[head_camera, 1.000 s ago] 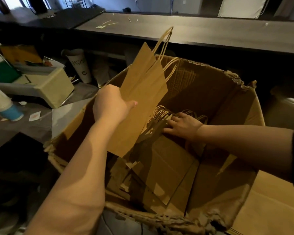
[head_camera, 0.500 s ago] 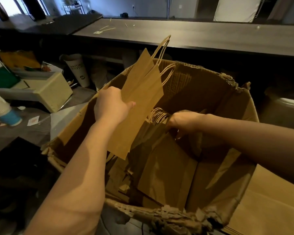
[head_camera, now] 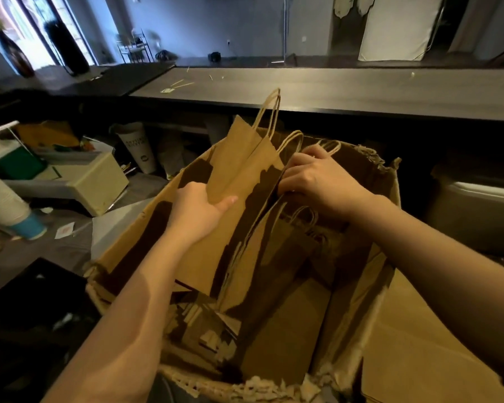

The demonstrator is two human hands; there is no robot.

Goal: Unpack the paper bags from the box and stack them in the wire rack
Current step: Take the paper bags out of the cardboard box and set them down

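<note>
1. The left hand (head_camera: 198, 216) grips a flat bundle of brown paper bags (head_camera: 242, 158), with the thumb pressed on the near face and the fingers hidden behind it.
2. The bundle stands tilted over the left side of the box (head_camera: 122, 251), and its twisted handles (head_camera: 268, 112) rise above the rim.
3. The right hand (head_camera: 317, 181) is curled round the top edge of another bag (head_camera: 262, 251), just beside the bundle. Its fingers pinch near that bag's handle loops.
4. This second bag slants down into the box, its lower end among the others.
5. More flat bags (head_camera: 288, 330) lie inside the box, partly in shadow, with torn cardboard scraps at the near left corner.
6. The box is open, its rim ragged, and a cardboard flap (head_camera: 419, 344) hangs out at the lower right.
7. Beyond the box runs a long dark worktop (head_camera: 332, 91).
8. To the left stand a white printed cup (head_camera: 140, 149) and a cream carton (head_camera: 90, 181). A stack of cups (head_camera: 0, 205) lies on its side there too.
</note>
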